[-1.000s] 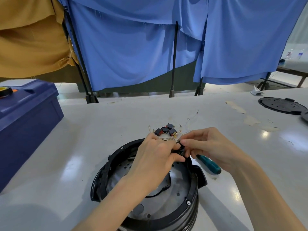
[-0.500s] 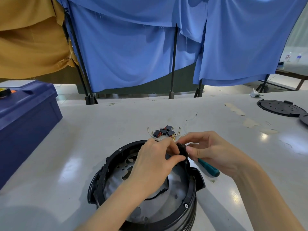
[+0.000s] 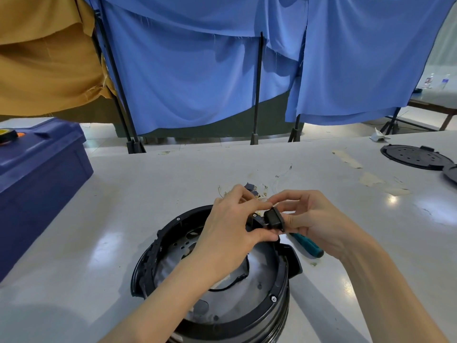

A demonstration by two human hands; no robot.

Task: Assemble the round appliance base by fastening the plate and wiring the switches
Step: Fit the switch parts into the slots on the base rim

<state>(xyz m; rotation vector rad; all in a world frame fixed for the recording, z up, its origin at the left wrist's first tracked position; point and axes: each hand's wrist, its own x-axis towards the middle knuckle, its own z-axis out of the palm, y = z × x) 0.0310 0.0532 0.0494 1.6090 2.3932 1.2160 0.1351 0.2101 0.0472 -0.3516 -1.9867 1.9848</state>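
Observation:
The round black appliance base stands on the white table in front of me, with a grey metal plate inside its rim. Over its far rim my right hand pinches a black switch block between thumb and fingers. My left hand reaches across the base, its thumb and fingertips pinching at the switch's left side and the thin wire there. Small dark switches with wire ends lie just behind my hands, partly hidden.
A teal-handled screwdriver lies on the table right of the base. A dark blue bin stands at the left. Black round lids lie at the far right. Blue curtains on black stands hang behind the table.
The switch block has come up and out from between my fingers and now shows clearly in my right hand. Both hands stay over the base's far rim.

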